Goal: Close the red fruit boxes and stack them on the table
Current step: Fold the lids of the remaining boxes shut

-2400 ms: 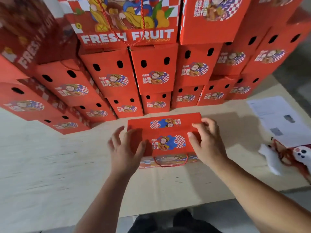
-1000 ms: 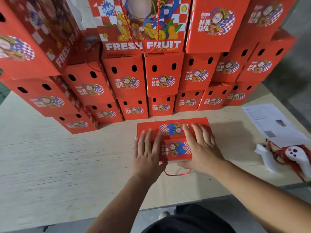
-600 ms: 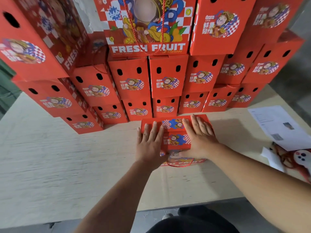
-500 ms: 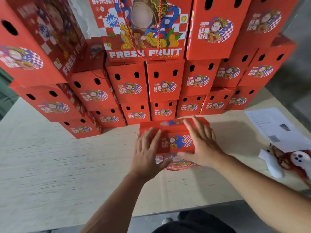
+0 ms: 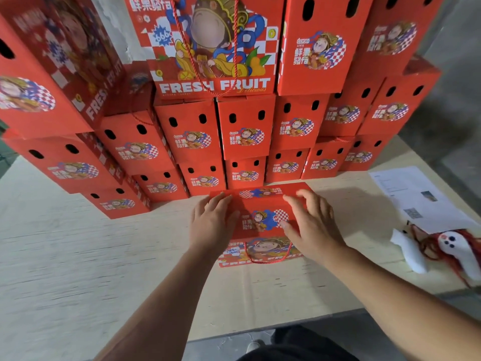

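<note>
A red fruit box (image 5: 260,222) with a cartoon label and a red rope handle stands on the pale wooden table (image 5: 78,269), in front of a tall stack of closed red fruit boxes (image 5: 244,126). My left hand (image 5: 210,225) lies flat on the left part of the box's top, fingers straight. On the right part of the top flap rests my right hand (image 5: 312,227), fingers spread and nearly straight. The box's front face with "FRESH" lettering shows below my hands.
The stack spreads across the back of the table from far left to right. At the right lie a printed paper sheet (image 5: 413,196) and two white hand controllers (image 5: 455,251) tangled with red cord. The table's front edge runs just above my legs.
Both hands have stayed on top of the box, pressing its flaps down. The box's front face has come into view below my hands, and my head has moved closer to the stack.
</note>
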